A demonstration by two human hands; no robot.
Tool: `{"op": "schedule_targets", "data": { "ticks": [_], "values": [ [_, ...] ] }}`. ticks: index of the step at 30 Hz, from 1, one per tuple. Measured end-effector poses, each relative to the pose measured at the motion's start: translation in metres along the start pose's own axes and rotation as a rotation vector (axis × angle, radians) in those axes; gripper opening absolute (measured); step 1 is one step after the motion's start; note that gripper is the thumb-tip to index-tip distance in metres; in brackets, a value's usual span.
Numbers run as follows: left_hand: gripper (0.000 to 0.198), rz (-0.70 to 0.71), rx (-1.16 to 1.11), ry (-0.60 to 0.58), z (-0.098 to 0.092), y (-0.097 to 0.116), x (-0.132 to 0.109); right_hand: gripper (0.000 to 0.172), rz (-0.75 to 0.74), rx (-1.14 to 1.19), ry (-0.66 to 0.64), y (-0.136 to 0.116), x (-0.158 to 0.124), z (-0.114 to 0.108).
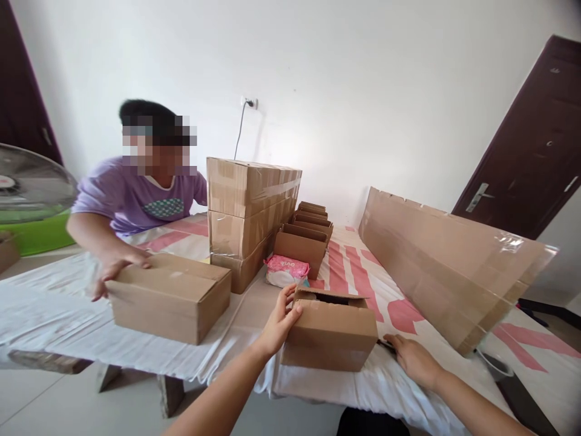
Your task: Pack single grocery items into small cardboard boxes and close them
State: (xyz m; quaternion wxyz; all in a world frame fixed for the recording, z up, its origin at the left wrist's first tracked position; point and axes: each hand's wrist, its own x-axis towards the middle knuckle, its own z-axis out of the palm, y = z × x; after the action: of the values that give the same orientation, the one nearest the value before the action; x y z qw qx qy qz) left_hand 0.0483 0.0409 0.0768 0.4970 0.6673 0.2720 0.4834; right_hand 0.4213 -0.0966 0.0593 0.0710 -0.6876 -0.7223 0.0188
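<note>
A brown cardboard box (pixel 333 336) stands near the table's front edge, its top flaps partly raised around a dark gap. My left hand (pixel 278 321) rests on the box's upper left corner, fingers spread along its side. To the right of the box, my right hand (pixel 413 360) is low over the cloth, its fingers closed on a small dark object (pixel 385 345) too small to name. Just behind the box lies a pink and white soft pack (pixel 287 270). Open boxes (pixel 299 242) stand in a row behind the pack.
Taped boxes (pixel 231 181) are stacked left of the row. A person (pixel 149 194) at the left touches a closed box (pixel 167 297). A large cardboard piece (pixel 445 260) stands at right on the cloth-covered table (pixel 363 266). A fan (pixel 31 184) is far left.
</note>
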Motion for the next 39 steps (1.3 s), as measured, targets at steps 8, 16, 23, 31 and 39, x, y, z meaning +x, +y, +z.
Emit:
{"op": "schedule_targets", "data": {
  "ticks": [8, 16, 23, 31, 39],
  "values": [
    [0.045, 0.047, 0.052, 0.034, 0.01, 0.009, -0.004, 0.035, -0.027, 0.044, 0.354, -0.011, 0.026, -0.026],
    [0.04, 0.144, 0.119, 0.161, 0.019, 0.022, -0.007, 0.017, -0.356, 0.287, 0.577, -0.137, 0.056, -0.101],
    [0.031, 0.18, 0.084, 0.166, 0.022, 0.029, -0.007, 0.01, -0.374, 0.321, 0.438, -0.194, 0.077, -0.085],
    [0.027, 0.155, 0.012, 0.112, 0.021, 0.031, -0.009, 0.017, -0.474, 0.242, 0.521, -0.201, 0.081, -0.083],
    [0.027, 0.127, 0.017, 0.105, 0.022, 0.031, -0.011, 0.018, -0.772, -0.21, 0.793, -0.195, 0.077, -0.079]
  ]
}}
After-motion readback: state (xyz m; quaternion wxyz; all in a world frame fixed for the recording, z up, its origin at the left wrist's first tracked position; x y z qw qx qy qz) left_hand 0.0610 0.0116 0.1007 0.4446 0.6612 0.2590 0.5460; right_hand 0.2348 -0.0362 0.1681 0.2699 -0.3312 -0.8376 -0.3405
